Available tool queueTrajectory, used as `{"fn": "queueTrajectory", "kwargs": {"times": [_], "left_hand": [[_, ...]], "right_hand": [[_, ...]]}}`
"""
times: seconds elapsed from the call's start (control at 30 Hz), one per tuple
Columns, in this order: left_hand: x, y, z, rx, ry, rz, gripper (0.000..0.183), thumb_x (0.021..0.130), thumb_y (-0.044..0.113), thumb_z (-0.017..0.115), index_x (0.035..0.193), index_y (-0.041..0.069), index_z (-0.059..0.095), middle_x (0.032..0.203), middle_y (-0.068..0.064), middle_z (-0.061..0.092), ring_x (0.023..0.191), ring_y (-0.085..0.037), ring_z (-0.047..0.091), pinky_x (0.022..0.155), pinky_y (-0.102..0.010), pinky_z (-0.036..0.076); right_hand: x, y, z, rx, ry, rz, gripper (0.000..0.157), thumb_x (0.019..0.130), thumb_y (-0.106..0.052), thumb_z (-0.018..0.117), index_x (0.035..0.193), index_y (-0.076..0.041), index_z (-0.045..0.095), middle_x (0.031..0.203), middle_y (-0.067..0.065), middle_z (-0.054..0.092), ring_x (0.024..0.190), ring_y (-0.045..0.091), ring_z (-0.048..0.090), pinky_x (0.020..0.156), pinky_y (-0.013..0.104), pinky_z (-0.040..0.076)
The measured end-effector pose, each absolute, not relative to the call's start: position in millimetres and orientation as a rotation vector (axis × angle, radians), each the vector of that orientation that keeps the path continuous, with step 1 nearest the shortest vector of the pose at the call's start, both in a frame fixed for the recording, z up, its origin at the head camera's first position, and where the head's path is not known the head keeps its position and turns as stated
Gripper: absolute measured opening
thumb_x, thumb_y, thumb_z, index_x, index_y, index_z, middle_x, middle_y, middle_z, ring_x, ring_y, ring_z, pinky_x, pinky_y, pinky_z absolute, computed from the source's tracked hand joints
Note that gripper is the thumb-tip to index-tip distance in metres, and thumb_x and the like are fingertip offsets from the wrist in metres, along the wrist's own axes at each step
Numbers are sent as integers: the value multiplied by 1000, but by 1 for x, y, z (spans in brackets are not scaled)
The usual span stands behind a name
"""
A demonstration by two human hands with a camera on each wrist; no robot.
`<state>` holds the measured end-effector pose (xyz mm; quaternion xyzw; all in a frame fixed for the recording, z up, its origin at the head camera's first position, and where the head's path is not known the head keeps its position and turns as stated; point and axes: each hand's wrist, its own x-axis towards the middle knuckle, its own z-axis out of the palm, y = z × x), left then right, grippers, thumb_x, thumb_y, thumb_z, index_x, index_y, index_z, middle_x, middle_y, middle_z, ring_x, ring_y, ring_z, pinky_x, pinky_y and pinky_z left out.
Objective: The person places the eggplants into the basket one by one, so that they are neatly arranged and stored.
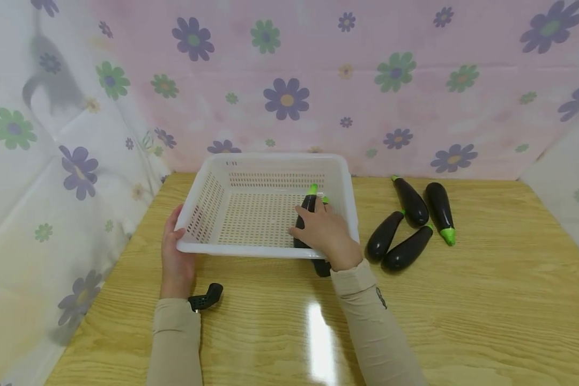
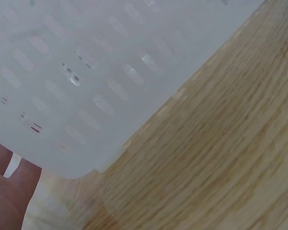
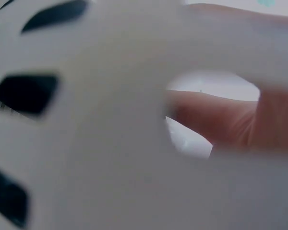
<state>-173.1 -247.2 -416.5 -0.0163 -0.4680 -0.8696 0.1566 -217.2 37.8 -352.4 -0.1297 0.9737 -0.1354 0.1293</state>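
Note:
A white plastic basket [image 1: 251, 250] with slotted walls stands in front of me, its side filling much of both wrist views. My left hand [image 1: 177, 262] grips its rim at the front left corner, thumb over the edge. Inside, at the right end, lies a glossy dark eggplant [image 1: 305, 217] with a bright green stem. A second green stem [image 1: 325, 200] shows beside it, the rest of that eggplant hidden under my right hand [image 1: 329, 231]. That hand reaches over the front rim with fingers spread above the eggplants. Dark skin shows through the slots in the right wrist view.
Several more eggplants lie on the wooden table [image 1: 502, 279] to the right of the basket, the nearest eggplant [image 1: 384, 236] close by its wall. Flowered cloth [image 1: 318, 69] hangs behind and along the left. A black wrist camera [image 1: 207, 297] juts from the left wrist.

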Motion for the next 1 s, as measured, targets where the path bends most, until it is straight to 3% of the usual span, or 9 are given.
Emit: {"fn": "queueTrajectory", "kwargs": {"times": [0.27,0.47,0.67,1.0], "left_hand": [[-170,-244,-416,-27,-1342,-2491,54,85,5,30,139,8,25,137,-9,33,122,-25,31,96,-38,27],[-166,-244,-419,-1,-1369,-2481,54,85,6,30,139,10,26,137,-9,33,123,-26,31,95,-36,27],[-167,-245,-418,-27,-1389,-2476,54,86,7,31,139,11,26,138,-9,32,124,-27,30,95,-37,27],[-171,-240,-415,-20,-1392,-2474,53,86,7,32,138,11,28,136,-8,33,121,-25,33,94,-36,28]], "right_hand": [[-215,41,-354,-395,2829,-329,59,83,-51,51,135,-25,40,146,22,3,131,37,14,94,53,28],[-215,41,-357,-484,2803,-261,52,81,-47,58,127,-25,51,144,16,22,128,33,26,95,48,31],[-216,41,-356,-490,2815,-274,51,80,-41,61,127,-23,51,138,10,35,124,32,33,94,47,32],[-221,48,-354,-564,2829,-266,57,83,-36,59,134,-17,42,140,11,32,126,32,29,97,45,30]]}}
